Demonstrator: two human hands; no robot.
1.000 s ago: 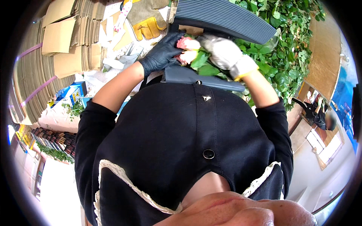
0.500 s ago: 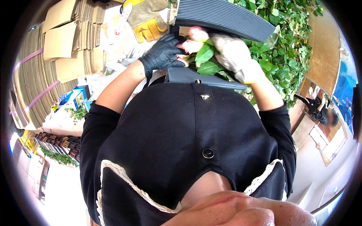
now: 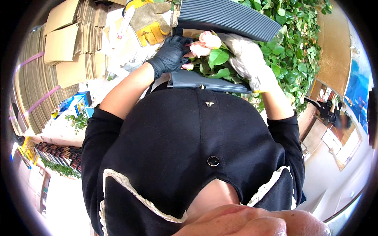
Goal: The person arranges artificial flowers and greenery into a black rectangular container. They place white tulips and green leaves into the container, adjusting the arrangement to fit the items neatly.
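A bunch of pink roses with green leaves lies between two dark ribbed panels, the far panel raised behind it and the near panel close to my body. My left hand, in a black glove, bends its fingers against the left side of the rose heads; the fingertips are partly hidden. From the right, my right hand, in a whitish glove, closes round the leafy stems just behind the blooms. The stem ends cannot be seen.
Leafy cut stems are heaped on the right beside a brown board. Stacked cardboard sheets stand at left. Yellow-and-grey work gloves lie beyond my left hand. A person is at the far right.
My right hand and the roses, blurred before, now look steady. The rose heads sit slightly lower. My left hand stays beside them, and the whole view has shifted slightly.
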